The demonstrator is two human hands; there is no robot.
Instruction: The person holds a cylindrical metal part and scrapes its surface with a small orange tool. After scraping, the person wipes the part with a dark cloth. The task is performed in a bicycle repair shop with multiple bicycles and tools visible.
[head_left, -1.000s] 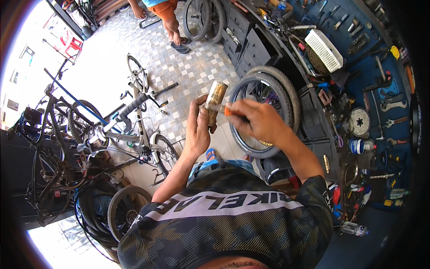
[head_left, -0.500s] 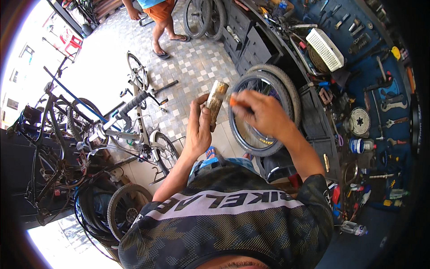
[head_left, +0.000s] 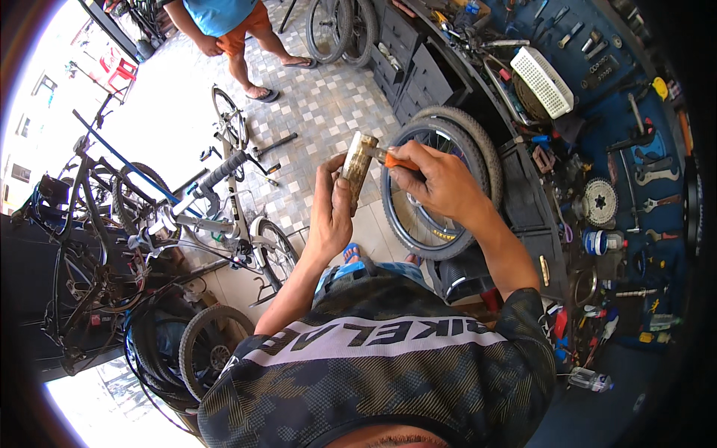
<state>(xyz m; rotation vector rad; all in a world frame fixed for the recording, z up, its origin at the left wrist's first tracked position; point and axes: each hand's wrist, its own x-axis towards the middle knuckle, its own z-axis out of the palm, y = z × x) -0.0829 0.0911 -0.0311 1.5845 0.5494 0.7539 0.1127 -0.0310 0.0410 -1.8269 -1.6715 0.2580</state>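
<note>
My left hand (head_left: 329, 213) is closed round a long, grimy tube-like piece (head_left: 360, 162), pale metal with brown stains, held tilted at chest height. Its lower end lies partly behind my fingers. In my right hand (head_left: 441, 179) is a small orange-handled blade tool (head_left: 391, 160), pinched between thumb and fingers. A short flat metal end sticks out of it and meets the side of the tube near the top. Most of its handle is hidden in my grip, so its exact kind is unclear.
Bicycle wheels (head_left: 392, 187) lean against black drawers to the right. A white bicycle (head_left: 235, 194) lies on the tiled floor (head_left: 314, 112) at left, by dark bike frames. Another person (head_left: 224, 30) stands beyond. Tools and a white basket (head_left: 544, 82) cover the right-hand bench.
My right hand was blurred in motion and now looks steadier, with the tool's blade against the tube. The tube has turned slightly. The other person has shifted nearer and further into view.
</note>
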